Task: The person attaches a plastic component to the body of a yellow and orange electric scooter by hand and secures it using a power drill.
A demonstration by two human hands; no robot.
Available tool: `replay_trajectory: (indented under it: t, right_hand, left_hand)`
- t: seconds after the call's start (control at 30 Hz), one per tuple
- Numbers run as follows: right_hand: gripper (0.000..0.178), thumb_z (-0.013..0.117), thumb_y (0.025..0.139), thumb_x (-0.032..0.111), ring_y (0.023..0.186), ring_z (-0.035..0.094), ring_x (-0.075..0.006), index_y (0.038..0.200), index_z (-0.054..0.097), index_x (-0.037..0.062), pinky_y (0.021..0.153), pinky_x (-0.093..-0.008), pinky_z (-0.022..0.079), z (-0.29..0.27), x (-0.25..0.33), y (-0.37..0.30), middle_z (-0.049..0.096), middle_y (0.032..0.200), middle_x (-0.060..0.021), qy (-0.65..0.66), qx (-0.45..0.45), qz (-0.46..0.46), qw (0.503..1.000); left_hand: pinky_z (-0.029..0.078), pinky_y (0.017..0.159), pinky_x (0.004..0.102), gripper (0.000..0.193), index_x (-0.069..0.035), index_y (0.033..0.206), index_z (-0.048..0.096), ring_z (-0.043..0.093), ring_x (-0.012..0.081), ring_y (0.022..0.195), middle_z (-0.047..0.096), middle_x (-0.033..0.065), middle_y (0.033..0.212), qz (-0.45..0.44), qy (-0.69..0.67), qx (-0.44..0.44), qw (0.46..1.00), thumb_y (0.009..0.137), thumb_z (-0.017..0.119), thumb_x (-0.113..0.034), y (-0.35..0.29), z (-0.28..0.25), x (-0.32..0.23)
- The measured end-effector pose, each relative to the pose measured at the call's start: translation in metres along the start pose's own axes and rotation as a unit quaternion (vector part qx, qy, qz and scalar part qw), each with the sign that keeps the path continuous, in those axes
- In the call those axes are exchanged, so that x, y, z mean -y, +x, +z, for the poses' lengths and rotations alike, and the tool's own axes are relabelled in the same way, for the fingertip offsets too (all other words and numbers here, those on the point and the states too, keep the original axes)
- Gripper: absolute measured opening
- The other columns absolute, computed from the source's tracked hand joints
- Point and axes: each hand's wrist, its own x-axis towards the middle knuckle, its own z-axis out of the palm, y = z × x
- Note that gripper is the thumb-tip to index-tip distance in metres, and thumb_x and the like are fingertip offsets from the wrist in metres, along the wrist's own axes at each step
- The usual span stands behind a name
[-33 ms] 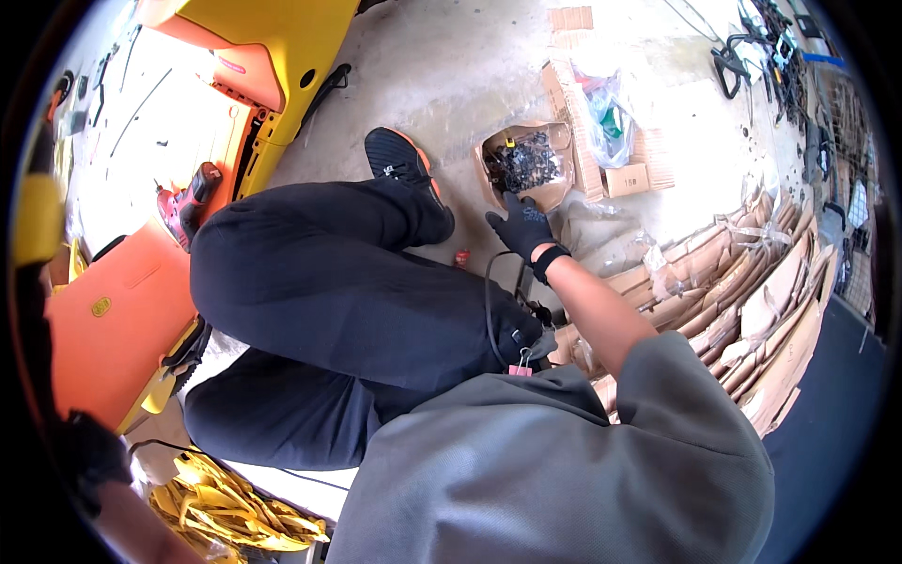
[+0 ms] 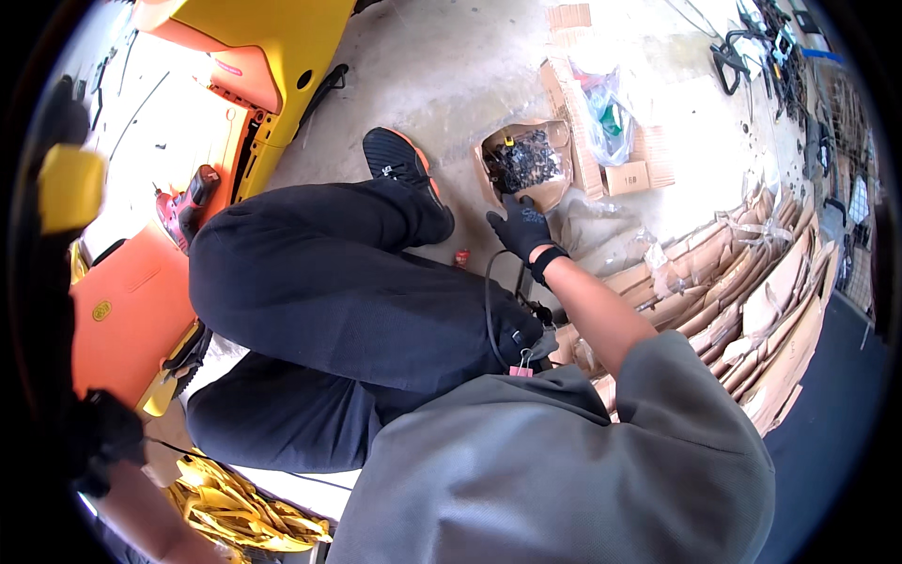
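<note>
My right hand [image 2: 522,228], in a black glove with a dark wrist strap, is at the near edge of an open cardboard box [image 2: 556,191] on the floor. Its thumb points out to the left, apart from the fingers, and nothing shows in it. Inside the box lies a heap of small black parts [image 2: 526,162] with a small yellow piece among them. At the far left, blurred and in shadow, my left hand [image 2: 111,437] wears a black glove. It is closed at the foot of a tall dark thing with a yellow block [image 2: 71,188]; its kind is unclear.
A large yellow and orange machine body [image 2: 282,94] stands at upper left, with a red and black power tool [image 2: 193,197] near it. Flattened cardboard [image 2: 752,301] is stacked at right. A clear plastic bag [image 2: 611,122] lies beyond the box. Yellow strips [image 2: 235,508] lie lower left.
My left hand and the tall dark thing with the yellow block have shifted a little to the right together. My right hand and the box have stayed put.
</note>
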Motion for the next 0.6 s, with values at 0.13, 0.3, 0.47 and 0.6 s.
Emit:
replay_trajectory:
  t: [0.13, 0.3, 0.47, 0.6]
  right_hand:
    - [0.02, 0.055, 0.085, 0.021, 0.095, 0.055, -0.037, 0.098, 0.057, 0.006, 0.08, -0.0463, 0.045, 0.009, -0.007, 0.0, 0.055, 0.1, -0.0174, 0.031, -0.09, -0.084, 0.992]
    - [0.01, 0.052, 0.087, 0.013, 0.089, 0.055, -0.0368, 0.089, 0.054, 0.0039, 0.074, -0.0459, 0.045, 0.009, 0.038, 0.028, 0.054, 0.092, -0.0166, 0.086, -0.131, -0.183, 0.97]
    - [0.03, 0.054, 0.086, 0.017, 0.103, 0.056, -0.0367, 0.112, 0.055, 0.0009, 0.086, -0.0424, 0.047, 0.002, 0.062, 0.03, 0.056, 0.113, -0.0218, 0.094, -0.062, -0.164, 0.98]
    - [0.036, 0.055, 0.089, 0.017, 0.104, 0.059, -0.0319, 0.121, 0.052, 0.0002, 0.087, -0.0394, 0.049, -0.05, 0.081, 0.01, 0.058, 0.115, -0.0204, 0.141, -0.073, -0.167, 0.973]
  left_hand:
    - [0.039, 0.102, 0.0312, 0.038, 0.001, 0.13, 0.049, 0.051, 0.0203, 0.12, 0.051, 0.0119, 0.132, -0.175, -0.363, -0.041, 0.914, 0.097, 0.048, -0.018, 0.018, 0.058, 0.038]
    - [0.044, 0.097, 0.03, 0.034, 0.005, 0.121, 0.053, 0.057, 0.0189, 0.109, 0.059, 0.0115, 0.119, -0.247, -0.442, -0.044, 0.861, 0.095, 0.052, -0.016, 0.018, 0.094, 0.038]
    - [0.049, 0.091, 0.0287, 0.031, 0.005, 0.118, 0.055, 0.062, 0.017, 0.099, 0.063, 0.01, 0.109, -0.28, -0.518, -0.013, 0.808, 0.093, 0.055, -0.012, 0.026, 0.115, 0.05]
    - [0.047, 0.087, 0.0255, 0.029, 0.004, 0.115, 0.058, 0.061, 0.0141, 0.093, 0.063, 0.0077, 0.107, -0.266, -0.394, 0.043, 0.878, 0.091, 0.058, -0.012, 0.038, 0.137, 0.051]
